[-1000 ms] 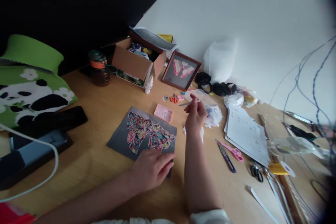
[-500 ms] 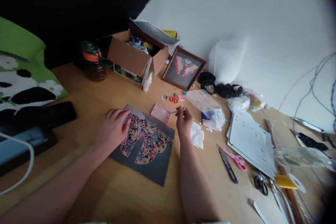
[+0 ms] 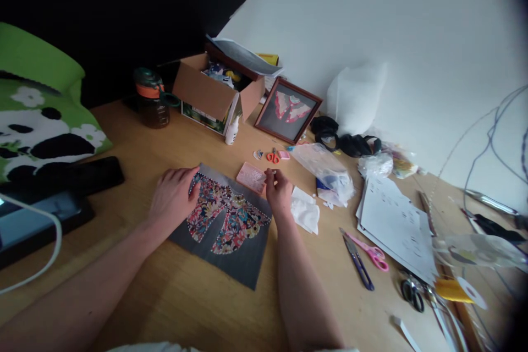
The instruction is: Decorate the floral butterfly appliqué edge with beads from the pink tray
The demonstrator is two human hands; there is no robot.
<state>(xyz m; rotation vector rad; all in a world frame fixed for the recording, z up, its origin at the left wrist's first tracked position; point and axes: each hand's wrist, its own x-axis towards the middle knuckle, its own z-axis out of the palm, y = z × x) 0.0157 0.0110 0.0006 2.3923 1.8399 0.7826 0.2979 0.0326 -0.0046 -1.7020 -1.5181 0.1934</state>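
A dark grey fabric sheet (image 3: 242, 269) lies on the table, bearing a floral butterfly-like shape (image 3: 235, 225) edged with small pale beads. My left hand (image 3: 174, 193) rests on the sheet's left edge, fingers stretched out and thumb apart, holding nothing. Beyond the sheet sits a shallow pink tray (image 3: 246, 175) with tiny pale bits in it. At the tray's right side my right hand (image 3: 279, 191) is pinched around a thin pale stick-like tool, mostly hidden by the fingers now; its kind is unclear.
Orange-handled scissors (image 3: 273, 157) and a white bottle (image 3: 231, 132) stand behind the tray. A framed butterfly picture (image 3: 289, 110) leans near an open cardboard box (image 3: 206, 88). To the right are white tissue (image 3: 305, 212), pink scissors (image 3: 373, 254), snips (image 3: 358, 265) and papers (image 3: 394, 220).
My right hand has moved left and slightly closer to the pink tray, with the thin tool in its fingers. My left hand stays on the sheet's edge. The view has shifted slightly.
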